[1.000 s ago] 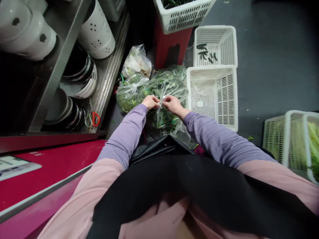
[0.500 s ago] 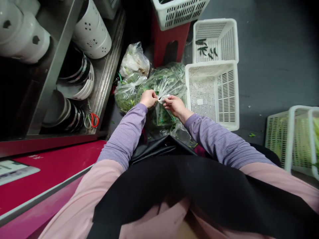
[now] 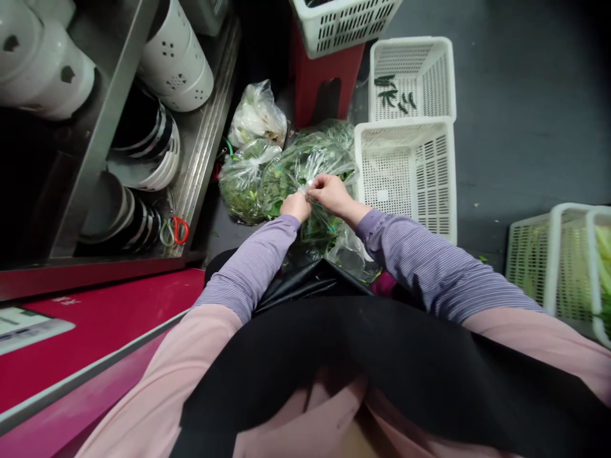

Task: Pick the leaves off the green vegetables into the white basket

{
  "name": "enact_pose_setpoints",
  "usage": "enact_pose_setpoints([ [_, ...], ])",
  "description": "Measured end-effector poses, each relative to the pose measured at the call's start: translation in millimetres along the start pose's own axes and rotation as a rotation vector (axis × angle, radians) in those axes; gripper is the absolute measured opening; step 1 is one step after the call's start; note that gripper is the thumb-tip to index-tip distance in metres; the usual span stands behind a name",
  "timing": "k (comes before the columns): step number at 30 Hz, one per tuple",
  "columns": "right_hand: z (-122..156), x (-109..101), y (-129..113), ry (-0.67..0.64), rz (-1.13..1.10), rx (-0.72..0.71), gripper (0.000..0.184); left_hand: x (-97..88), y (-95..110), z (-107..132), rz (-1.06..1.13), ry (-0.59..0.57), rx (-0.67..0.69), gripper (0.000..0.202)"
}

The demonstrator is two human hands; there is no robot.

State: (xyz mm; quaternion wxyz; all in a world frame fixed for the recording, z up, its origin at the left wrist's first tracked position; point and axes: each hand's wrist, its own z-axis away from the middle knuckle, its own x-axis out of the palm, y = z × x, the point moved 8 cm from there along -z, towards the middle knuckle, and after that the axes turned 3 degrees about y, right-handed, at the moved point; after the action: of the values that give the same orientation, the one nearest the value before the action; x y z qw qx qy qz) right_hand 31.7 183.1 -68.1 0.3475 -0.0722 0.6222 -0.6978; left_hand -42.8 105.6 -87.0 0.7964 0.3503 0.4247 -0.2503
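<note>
A clear plastic bag of leafy greens [image 3: 305, 166] lies on the dark floor in front of me. Both hands meet at its knotted neck. My left hand [image 3: 296, 206] is closed just below the knot, gripping the plastic. My right hand [image 3: 330, 191] pinches the twisted top of the same bag from the right. Both hands touch each other over the bag. A second tied bag of greens [image 3: 244, 178] lies just to the left, and a smaller bag with pale contents [image 3: 256, 117] sits behind it.
An empty white slotted basket [image 3: 408, 175] stands right of the bags, another with a few green peppers [image 3: 411, 76] behind it. A red stool [image 3: 327, 79] carries a third basket. Steel shelves with stacked bowls [image 3: 143, 152] and scissors [image 3: 176, 230] are left; baskets of greens [image 3: 563, 267] far right.
My left hand has dropped lower and moved right, now tucked under the right hand at the knot. The right hand has shifted slightly left over the bag's neck.
</note>
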Motion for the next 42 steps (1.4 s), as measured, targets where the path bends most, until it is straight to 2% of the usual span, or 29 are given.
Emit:
enact_pose_setpoints([
  [3,3,-6,1,0.054,-0.026,0.079,0.009,-2.3,0,-3,0.002,-0.037,-0.005,0.034],
  [5,7,-8,6,0.063,-0.113,0.225,0.009,-6.0,7,-3,0.032,-0.096,0.097,0.027],
  [7,11,-6,12,0.032,-0.192,0.36,0.01,-7.8,16,1,0.127,-0.188,0.22,0.018],
  [9,14,-3,13,-0.014,-0.235,0.423,0.011,-7.9,19,8,0.315,-0.284,0.232,0.023],
  [13,12,-4,13,-0.039,-0.244,0.405,0.011,-4.4,23,31,0.773,-0.455,0.081,0.035],
  [16,7,-13,18,0.005,-0.196,0.382,0.012,-10.3,42,52,0.999,-0.609,0.142,0.038],
  [18,3,-17,20,0.012,-0.182,0.336,0.013,-21.0,49,57,1.083,-0.632,0.19,0.038],
  [21,-1,-18,19,-0.002,-0.154,0.137,0.014,-37.4,40,43,1.129,-0.507,0.166,0.037],
  [23,0,-16,22,0.004,-0.075,0.009,0.013,-44.3,26,26,1.031,-0.397,0.167,0.034],
  [27,7,-13,33,0.067,0.132,-0.085,0.006,-40.7,-3,1,0.384,-0.251,0.245,0.008],
  [28,8,-13,33,0.078,0.182,-0.107,0.006,-40.3,-8,-3,0.228,-0.182,0.273,0.011],
  [30,11,-12,31,0.07,0.275,-0.138,0.01,-37.7,-9,-4,0.014,-0.043,0.343,0.036],
  [32,14,-9,26,0.026,0.362,-0.139,0.014,-27.0,-3,-2,-0.109,0.011,0.394,0.055],
  [33,16,-7,24,-0.003,0.406,-0.135,0.016,-20.3,-1,-2,-0.153,0.009,0.404,0.057],
  [35,22,-3,17,-0.067,0.495,-0.145,0.021,-11.6,1,-6,-0.198,-0.007,0.405,0.043],
  [37,29,-4,12,-0.119,0.587,-0.178,0.029,-13.4,-3,-16,-0.169,-0.023,0.393,0.022],
  [38,33,-8,12,-0.131,0.642,-0.196,0.033,-20.9,-8,-22,-0.128,0.002,0.375,0.016],
  [40,42,-24,16,-0.143,0.779,-0.252,0.035,-48.8,-25,-38,0.007,0.152,0.272,0.01],
  [42,56,-41,31,-0.229,0.95,-0.344,0.034,-77.5,-54,-51,0.206,0.328,0.065,0.012],
])
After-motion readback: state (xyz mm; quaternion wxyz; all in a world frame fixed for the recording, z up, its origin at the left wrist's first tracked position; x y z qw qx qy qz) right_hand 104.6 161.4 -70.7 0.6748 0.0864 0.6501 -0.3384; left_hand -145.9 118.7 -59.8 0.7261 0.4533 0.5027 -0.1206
